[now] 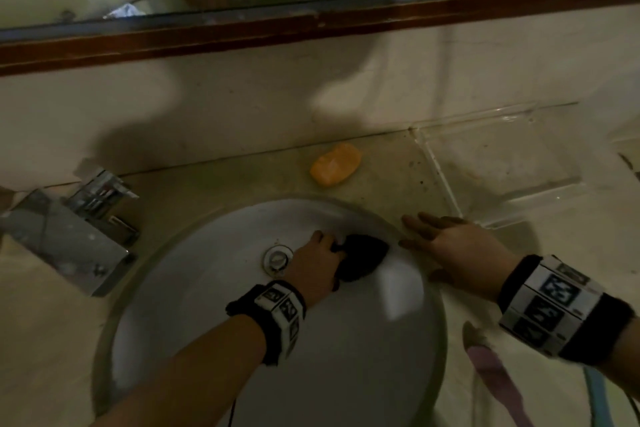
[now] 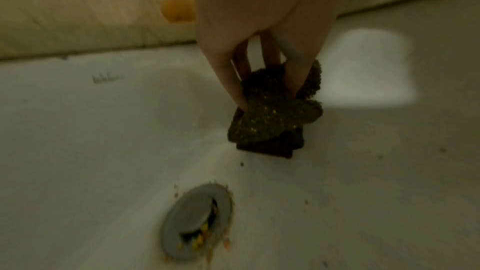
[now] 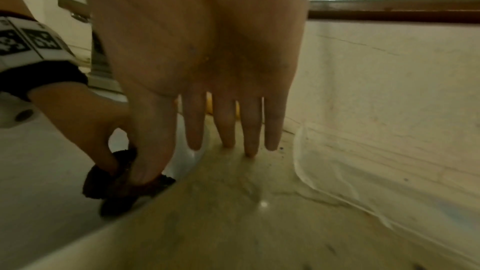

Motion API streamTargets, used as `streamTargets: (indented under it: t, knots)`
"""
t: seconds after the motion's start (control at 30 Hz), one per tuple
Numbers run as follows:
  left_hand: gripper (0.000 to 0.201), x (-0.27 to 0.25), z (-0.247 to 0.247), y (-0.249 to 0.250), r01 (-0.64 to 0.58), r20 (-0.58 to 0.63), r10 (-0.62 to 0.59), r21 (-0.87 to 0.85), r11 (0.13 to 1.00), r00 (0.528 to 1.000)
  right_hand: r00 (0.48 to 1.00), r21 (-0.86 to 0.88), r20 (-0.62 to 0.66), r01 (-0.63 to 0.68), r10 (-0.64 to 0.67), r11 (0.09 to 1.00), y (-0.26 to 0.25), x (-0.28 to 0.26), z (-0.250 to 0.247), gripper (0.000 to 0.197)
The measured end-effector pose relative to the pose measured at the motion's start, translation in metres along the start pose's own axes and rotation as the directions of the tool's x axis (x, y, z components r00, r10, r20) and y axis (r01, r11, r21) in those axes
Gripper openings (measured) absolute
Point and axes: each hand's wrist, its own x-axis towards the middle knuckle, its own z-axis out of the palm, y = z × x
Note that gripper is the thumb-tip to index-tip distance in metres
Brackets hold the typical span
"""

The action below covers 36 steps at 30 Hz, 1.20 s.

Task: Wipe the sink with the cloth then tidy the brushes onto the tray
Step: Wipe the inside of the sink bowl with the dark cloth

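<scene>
A dark, crumpled cloth (image 1: 365,258) (image 2: 275,118) (image 3: 124,188) lies against the right inner wall of the round white sink (image 1: 242,340) (image 2: 103,130), beside the metal drain (image 1: 277,260) (image 2: 200,221). My left hand (image 1: 329,256) (image 2: 265,89) pinches the cloth with curled fingers. My right hand (image 1: 436,239) (image 3: 233,130) rests flat on the counter at the sink's rim, fingers straight and spread. A clear tray (image 1: 502,163) (image 3: 363,161) stands beyond it. A pink brush (image 1: 491,367) and a blue handle (image 1: 595,388) lie at the lower right.
An orange soap bar (image 1: 336,165) (image 2: 178,8) sits on the counter behind the sink. A chrome faucet (image 1: 69,229) juts in from the left. A brown-framed mirror (image 1: 311,21) runs along the wall. Specks of debris lie around the drain.
</scene>
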Motion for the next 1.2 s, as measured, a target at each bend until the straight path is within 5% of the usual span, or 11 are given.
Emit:
streamTargets:
  t: [0.17, 0.23, 0.33, 0.47, 0.6, 0.7, 0.9, 1.03, 1.1, 1.2]
  knots:
    - [0.023, 0.0, -0.005, -0.005, -0.214, -0.158, 0.236, 0.145, 0.966, 0.959, 0.999, 0.003, -0.037, -0.016, 0.016, 1.0, -0.016, 0.036, -0.027, 0.067]
    - [0.016, 0.005, -0.008, -0.022, -0.122, -0.126, 0.141, 0.148, 0.981, 0.982, 0.999, 0.005, 0.016, -0.032, 0.032, 0.999, -0.022, 0.049, -0.038, 0.059]
    - [0.037, 0.002, -0.002, -0.058, 0.074, -0.106, -0.058, 0.154, 0.985, 0.993, 0.999, -0.047, 0.026, -0.045, 0.046, 0.998, -0.026, 0.06, -0.041, 0.051]
    - [0.041, -0.015, 0.013, -0.086, 0.181, -0.063, -0.172, 0.178, 0.967, 0.983, 0.998, -0.072, 0.057, -0.036, 0.04, 0.997, -0.024, 0.065, -0.041, 0.05]
    - [0.036, -0.03, 0.023, -0.09, 0.408, -0.056, -0.404, 0.07, 0.91, 0.913, 0.996, -0.059, 0.074, -0.042, 0.046, 0.997, -0.025, 0.064, -0.044, 0.051]
    - [0.028, -0.043, 0.023, -0.084, 0.534, 0.098, -0.528, -0.043, 0.844, 0.843, 0.995, -0.095, 0.064, -0.073, 0.079, 0.993, -0.034, 0.062, -0.048, 0.053]
    - [0.023, -0.064, 0.01, -0.078, 0.534, 0.19, -0.501, -0.237, 0.812, 0.845, 0.989, -0.147, 0.093, -0.101, 0.116, 0.984, -0.045, 0.062, -0.052, 0.057]
    - [0.01, -0.068, 0.0, -0.068, 0.425, 0.39, -0.308, -0.26, 0.867, 0.868, 0.989, -0.14, 0.09, -0.107, 0.12, 0.984, -0.044, 0.062, -0.05, 0.056]
    - [0.027, -0.068, 0.009, -0.058, 0.417, 0.492, -0.273, -0.209, 0.885, 0.827, 0.988, -0.133, 0.093, -0.111, 0.124, 0.985, -0.046, 0.062, -0.049, 0.056]
    - [0.043, -0.069, 0.023, -0.053, 0.467, 0.449, -0.343, -0.203, 0.86, 0.825, 0.989, -0.107, 0.089, -0.111, 0.12, 0.988, -0.043, 0.063, -0.046, 0.055]
